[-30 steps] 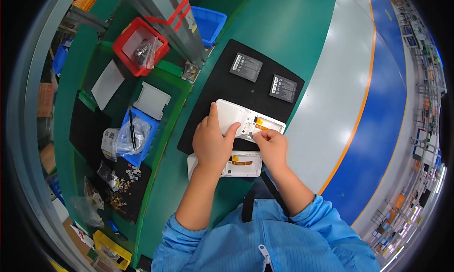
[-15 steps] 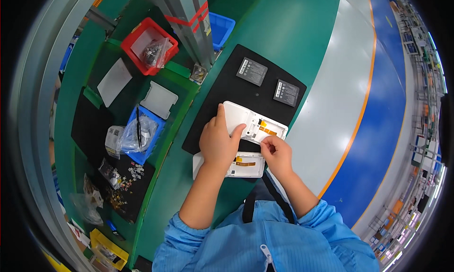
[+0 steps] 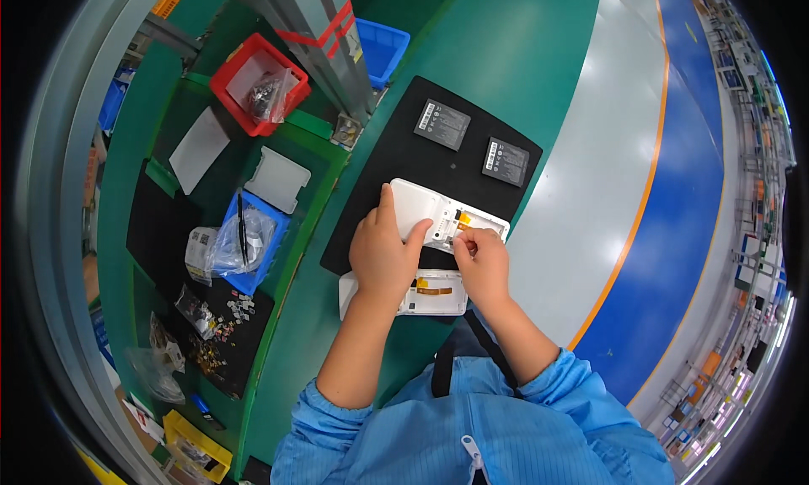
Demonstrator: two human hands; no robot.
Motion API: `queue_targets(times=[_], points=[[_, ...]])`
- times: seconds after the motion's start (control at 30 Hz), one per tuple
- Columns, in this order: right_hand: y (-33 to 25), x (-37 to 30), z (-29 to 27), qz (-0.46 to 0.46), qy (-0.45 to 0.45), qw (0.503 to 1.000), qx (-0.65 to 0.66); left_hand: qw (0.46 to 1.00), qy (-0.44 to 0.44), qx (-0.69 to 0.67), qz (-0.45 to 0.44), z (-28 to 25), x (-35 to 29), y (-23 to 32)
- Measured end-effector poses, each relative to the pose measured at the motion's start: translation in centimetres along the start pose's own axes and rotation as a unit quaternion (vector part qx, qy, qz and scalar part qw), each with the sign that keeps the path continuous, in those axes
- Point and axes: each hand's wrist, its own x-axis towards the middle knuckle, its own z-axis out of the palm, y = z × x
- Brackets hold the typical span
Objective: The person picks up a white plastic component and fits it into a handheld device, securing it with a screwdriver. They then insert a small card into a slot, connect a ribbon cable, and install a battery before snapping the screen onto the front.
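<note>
A white device housing (image 3: 421, 205) lies open on a black mat (image 3: 396, 160), showing orange parts inside. My left hand (image 3: 383, 253) rests on its near left part and holds it down. My right hand (image 3: 480, 262) pinches something small at the housing's near edge, fingertips together; what it pinches is too small to tell. A second white housing (image 3: 434, 293) lies just below, between my wrists, partly hidden by both hands. Two dark rectangular battery packs (image 3: 442, 124) (image 3: 506, 161) lie on the mat beyond.
Left of the mat stand a red bin (image 3: 232, 93) with bagged parts, a blue bin (image 3: 274, 232) with a plastic bag, a white tray (image 3: 278, 179) and scattered small parts (image 3: 223, 316). Another blue bin (image 3: 383, 47) and a metal frame post (image 3: 324, 38) stand behind. A yellow bin (image 3: 194, 451) sits near left.
My right hand has moved up from the lower housing to the near edge of the upper one. My left hand stays on the upper housing. The view has shifted slightly.
</note>
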Motion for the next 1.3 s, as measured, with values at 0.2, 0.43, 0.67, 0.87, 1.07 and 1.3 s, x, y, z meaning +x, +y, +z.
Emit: queue_targets(times=[0.2,0.43,0.67,0.87,1.07,1.3], points=[[-0.3,0.3,-0.1,0.01,-0.023,0.999,-0.031,1.0,-0.003,0.012,-0.001,0.0,0.1,-0.1],[-0.4,0.1,0.6,-0.03,0.002,0.995,-0.095,1.0,-0.02,0.005,-0.022,-0.4,0.2,0.3],[-0.1,-0.3,0.6,-0.067,0.015,0.985,-0.155,0.999,-0.019,0.001,-0.026,-0.5,0.1,0.4],[-0.7,0.2,0.3,-0.025,-0.034,0.986,-0.162,1.0,-0.014,0.004,-0.022,-0.3,0.1,0.3],[-0.9,2.1,-0.3,-0.006,-0.13,0.966,-0.222,1.0,-0.012,0.004,-0.015,-0.2,0.1,0.2],[-1.0,2.6,-0.6,0.015,-0.174,0.952,-0.25,1.0,-0.013,0.006,-0.013,-0.1,0.1,0.2]])
